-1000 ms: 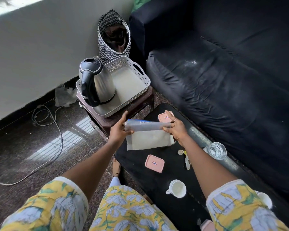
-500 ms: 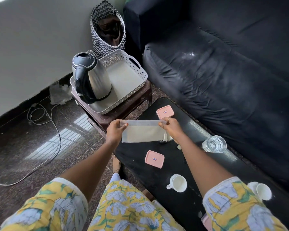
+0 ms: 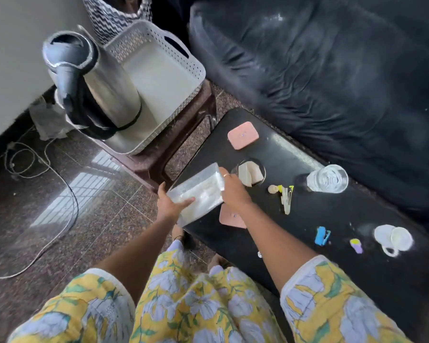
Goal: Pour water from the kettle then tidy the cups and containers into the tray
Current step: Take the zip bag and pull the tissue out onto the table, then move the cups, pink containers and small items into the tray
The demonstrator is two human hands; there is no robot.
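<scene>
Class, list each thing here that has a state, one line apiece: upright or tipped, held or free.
Kettle: upright, standing in the tray.
Tray: on the stool, holding only the kettle.
Clear container: tilted, gripped at both ends by left hand and right hand.
Glass: upright on the table, free.
Far pink lid: flat on the table, free.
White cup: on the table, pose too blurred to tell.

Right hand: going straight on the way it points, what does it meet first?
Apart from the clear container it grips, the right hand would likely meet the white tray on the brown stool first; depth is unclear.
</scene>
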